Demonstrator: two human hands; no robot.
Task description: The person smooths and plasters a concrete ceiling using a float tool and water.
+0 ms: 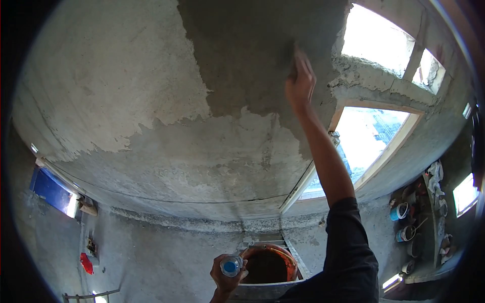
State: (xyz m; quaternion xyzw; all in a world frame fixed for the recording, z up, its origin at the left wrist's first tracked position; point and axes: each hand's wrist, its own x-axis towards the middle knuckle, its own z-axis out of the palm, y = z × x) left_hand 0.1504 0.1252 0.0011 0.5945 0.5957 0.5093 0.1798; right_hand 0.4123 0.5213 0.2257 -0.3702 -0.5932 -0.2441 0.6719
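Note:
My right hand (302, 81) is raised high against the wall, at the patch of dark, wet-looking plaster (247, 60). Its fingers point up along the surface, and a thin dark edge shows between them and the wall; I cannot tell what this is. Low in the view, my left hand (225, 275) is wrapped round a clear plastic bottle (231, 265) with blue showing inside, seen from above. Just right of the bottle sits an orange-rimmed tub (290, 262) with dark contents.
Paler, rough plaster (126, 65) borders the dark patch. Right of my arm are a window frame (389, 146) and broken-edged openings above it. A cable (217, 201) crosses the lower wall. Buckets (399, 212) stand far right; a red object (86, 263) lies on the floor at left.

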